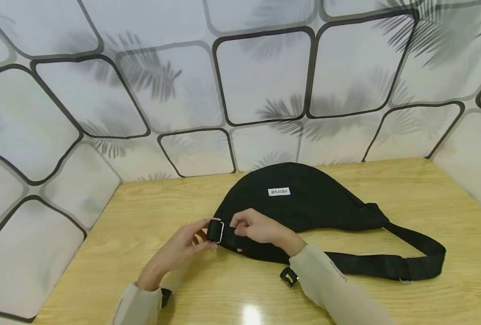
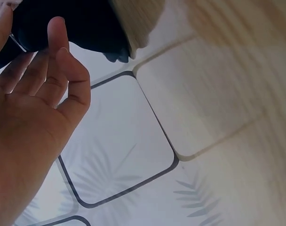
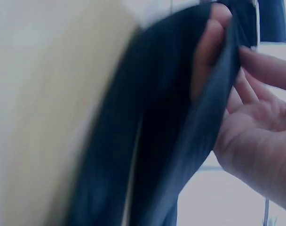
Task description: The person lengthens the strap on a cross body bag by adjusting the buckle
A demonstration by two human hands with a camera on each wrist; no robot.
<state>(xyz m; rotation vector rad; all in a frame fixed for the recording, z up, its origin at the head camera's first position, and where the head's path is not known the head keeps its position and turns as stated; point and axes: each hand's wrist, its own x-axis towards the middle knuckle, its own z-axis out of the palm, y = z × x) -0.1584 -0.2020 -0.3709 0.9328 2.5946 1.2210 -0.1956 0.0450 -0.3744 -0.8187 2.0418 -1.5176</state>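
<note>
A black waist bag (image 1: 317, 198) with a small white label (image 1: 279, 192) lies on the table. At its left end, my left hand (image 1: 175, 250) pinches a webbing loop with a metal strap buckle (image 1: 222, 232) between thumb and fingers. Just right of the buckle, my right hand (image 1: 261, 228) pinches the black strap (image 3: 213, 94), which rises between thumb and fingers in the right wrist view. Elsewhere the strap runs from the bag's right end, bends back and passes under the right forearm. The left wrist view shows the left palm (image 2: 39, 113) beside dark fabric.
The light wooden table (image 1: 143, 216) meets a wall (image 1: 265, 76) with a dark-lined stone and leaf pattern behind the bag. A small black object (image 1: 289, 276) with a yellow-green patch is at the right sleeve. Light-coloured sleeves (image 1: 326, 275) cover both forearms.
</note>
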